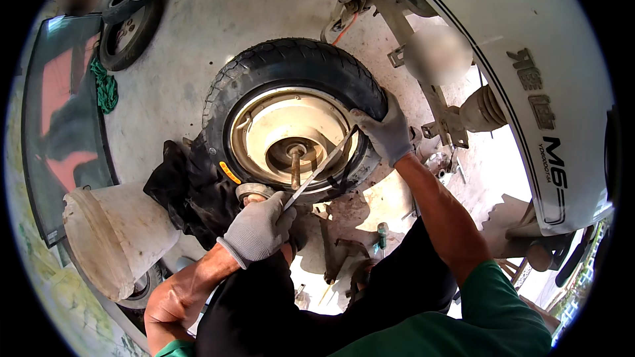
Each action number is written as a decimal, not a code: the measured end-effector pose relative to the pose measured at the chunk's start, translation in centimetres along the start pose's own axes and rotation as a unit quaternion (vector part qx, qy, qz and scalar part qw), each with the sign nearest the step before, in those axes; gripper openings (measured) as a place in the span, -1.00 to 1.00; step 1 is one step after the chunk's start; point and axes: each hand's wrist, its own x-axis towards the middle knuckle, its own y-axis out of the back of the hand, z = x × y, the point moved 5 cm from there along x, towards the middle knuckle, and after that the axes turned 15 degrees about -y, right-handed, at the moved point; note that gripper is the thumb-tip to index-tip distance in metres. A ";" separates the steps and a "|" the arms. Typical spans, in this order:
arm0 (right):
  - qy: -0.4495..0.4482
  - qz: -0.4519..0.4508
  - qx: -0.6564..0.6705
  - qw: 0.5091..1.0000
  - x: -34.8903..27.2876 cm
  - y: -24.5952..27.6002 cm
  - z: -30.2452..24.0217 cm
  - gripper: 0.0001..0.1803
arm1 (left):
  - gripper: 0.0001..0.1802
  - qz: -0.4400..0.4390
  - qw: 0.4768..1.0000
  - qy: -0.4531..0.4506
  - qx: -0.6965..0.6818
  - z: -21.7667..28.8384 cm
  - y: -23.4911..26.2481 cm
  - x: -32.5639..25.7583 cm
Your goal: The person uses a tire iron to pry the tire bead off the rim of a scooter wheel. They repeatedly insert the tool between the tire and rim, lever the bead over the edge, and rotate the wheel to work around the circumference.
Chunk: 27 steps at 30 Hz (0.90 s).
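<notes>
In front of me a black tire [291,59] sits around a pale metal wheel hub [264,119], whose axle [296,170] sticks out of the middle. My left hand [258,230], in a light grey glove, is closed on a long flat tire lever [321,170]. The lever slants up across the hub, its far end at the rim's right edge beside the tire bead. My right hand [385,129], gloved too, grips the tire's right side, thumb toward the rim near the lever's tip. A round metal-rimmed thing [254,190] lies just above my left hand; its kind is unclear.
Black cloth [188,188] bunches against the tire's left side. Beside it lies a dirty white bucket [126,225]. A glass panel [66,125] and another wheel [132,33] stand at far left. A white vehicle body [529,20] curves along the right. A screwdriver [382,235] stands near my knees.
</notes>
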 end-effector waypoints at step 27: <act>-0.011 -0.027 0.048 0.998 0.5 0.0 1.8 -0.11 | -0.68 -0.200 0.865 -0.113 0.446 8.0 10.7 10.4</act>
